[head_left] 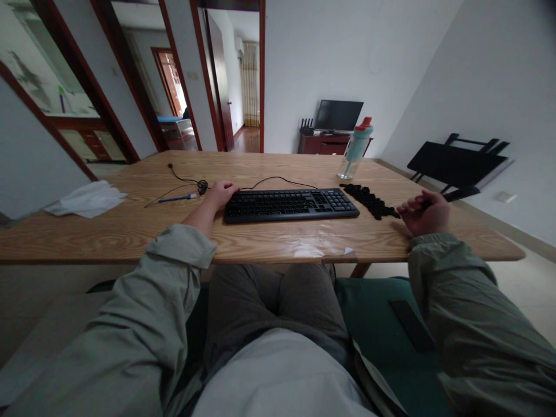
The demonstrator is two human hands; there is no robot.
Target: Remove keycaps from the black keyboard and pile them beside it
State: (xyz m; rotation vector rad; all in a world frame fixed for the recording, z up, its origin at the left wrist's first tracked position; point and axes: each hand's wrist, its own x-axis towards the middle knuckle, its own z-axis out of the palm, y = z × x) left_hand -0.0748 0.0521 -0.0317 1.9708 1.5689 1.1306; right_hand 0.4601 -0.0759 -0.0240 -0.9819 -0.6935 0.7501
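Steadying the keyboard while the other hand works the loose keycaps

Sitting at a wooden table (130,231), the person has a black keyboard (291,204) lying flat and square-on just past the near edge, its cable (278,178) trailing back over the wood. The left hand (220,194) rests at the keyboard's left end, fingers curled loosely together over the corner and touching it. The right hand (423,213) lies on the table well right of the keyboard, at the near end of a strip of loose black keycaps (369,201) that runs diagonally back toward a water bottle (355,149). Its fingers are bunched, thumb against fingertips, as if pinched on something small; whether a cap is actually between them is too small to tell.

To judge from this, the step in hand is picking caps from the strip, and doing it well means:
- taking one cap at a time from the near end, so the row stays in order
- gripping a cap by two opposite sides, legend up, so it needs no turning
- keeping the left hand pressing on the keyboard corner, so the board does not skate
- lifting clear rather than dragging, since a swept sleeve could scatter the strip

A blue pen (176,198) and a crumpled cloth (87,200) lie off to the left, out of the way
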